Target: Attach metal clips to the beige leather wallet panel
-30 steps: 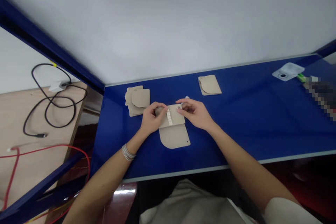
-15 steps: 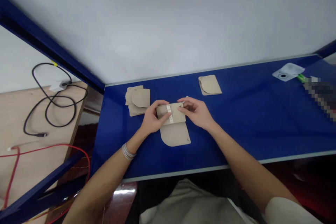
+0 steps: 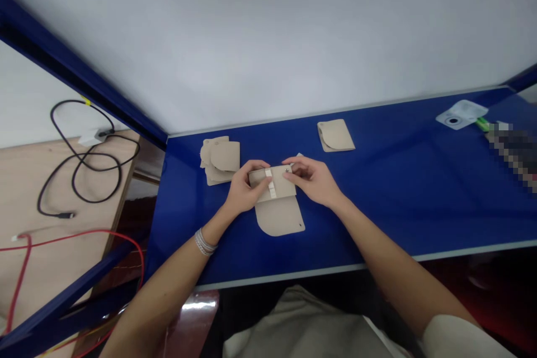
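Between my hands is a beige pouch (image 3: 280, 218) with its rounded flap hanging open toward me. My left hand (image 3: 246, 185) grips its left end, the thumb pressing on a white strip (image 3: 271, 183) that runs across the pouch. My right hand (image 3: 312, 179) pinches the upper right corner, the thumb beside a small metal snap (image 3: 287, 170). A small pale piece shows behind my right fingers; what it is I cannot make out. Left of my left hand lies a pile of similar beige pouches (image 3: 224, 156). One more folded beige pouch (image 3: 337, 135) lies farther back on the right.
The blue table (image 3: 403, 190) meets a pale wall at the back. At its far right lie a clear plastic piece with a dark ring (image 3: 457, 116) and a blurred-out item. On a wooden surface to the left are a black cable (image 3: 75, 179) and a red cable (image 3: 25, 268).
The pouch has shifted very slightly left and tilted a little in my hands. Both hands keep nearly the same grip; the other pouches lie where they were.
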`<action>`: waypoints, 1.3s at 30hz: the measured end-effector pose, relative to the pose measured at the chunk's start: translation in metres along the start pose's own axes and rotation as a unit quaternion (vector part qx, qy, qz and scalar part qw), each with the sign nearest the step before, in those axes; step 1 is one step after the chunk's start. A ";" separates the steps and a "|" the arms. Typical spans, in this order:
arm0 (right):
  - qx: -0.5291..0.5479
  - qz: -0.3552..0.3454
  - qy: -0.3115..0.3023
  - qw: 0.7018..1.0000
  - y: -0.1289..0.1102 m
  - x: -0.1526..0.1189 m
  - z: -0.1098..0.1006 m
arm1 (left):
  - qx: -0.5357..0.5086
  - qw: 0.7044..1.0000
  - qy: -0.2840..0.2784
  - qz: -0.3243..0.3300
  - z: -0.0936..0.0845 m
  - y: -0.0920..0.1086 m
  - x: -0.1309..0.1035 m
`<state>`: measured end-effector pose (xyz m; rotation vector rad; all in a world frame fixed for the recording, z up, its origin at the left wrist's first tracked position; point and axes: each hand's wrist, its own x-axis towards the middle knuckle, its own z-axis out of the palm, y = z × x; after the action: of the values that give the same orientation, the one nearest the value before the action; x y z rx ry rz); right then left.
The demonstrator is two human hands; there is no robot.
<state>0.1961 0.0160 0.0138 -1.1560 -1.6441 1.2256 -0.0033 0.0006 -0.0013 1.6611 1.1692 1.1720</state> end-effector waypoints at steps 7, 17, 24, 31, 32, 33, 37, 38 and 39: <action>0.005 0.003 -0.001 1.000 0.000 0.000 0.000 | -0.002 1.000 0.001 0.000 0.000 0.000 0.000; 0.004 0.004 0.004 1.000 0.000 0.000 0.000 | -0.004 1.000 -0.009 0.012 -0.001 0.004 0.000; 0.009 0.006 0.004 1.000 0.001 0.000 0.000 | -0.009 1.000 -0.012 0.005 -0.002 0.004 0.001; 0.006 0.008 0.004 1.000 -0.001 0.000 0.000 | -0.021 1.000 -0.013 0.002 -0.002 0.003 0.000; 0.004 0.008 0.004 1.000 -0.001 0.000 0.000 | -0.020 1.000 -0.011 0.001 -0.002 0.003 0.000; 0.001 0.006 0.002 1.000 -0.001 0.000 0.000 | -0.019 1.000 -0.011 -0.001 -0.002 0.003 0.000; -0.004 0.004 -0.013 1.000 -0.002 0.000 0.000 | -0.019 1.000 -0.011 -0.015 -0.002 0.003 0.000; -0.005 0.005 -0.019 1.000 -0.003 -0.001 0.000 | -0.018 1.000 -0.010 -0.019 -0.003 0.003 0.000; -0.005 0.006 -0.022 1.000 -0.004 -0.001 0.000 | -0.016 1.000 -0.009 -0.022 -0.003 0.003 0.000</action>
<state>0.1952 0.0148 0.0171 -1.1546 -1.6795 1.2605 -0.0050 -0.0001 0.0025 1.6113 1.1642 1.1414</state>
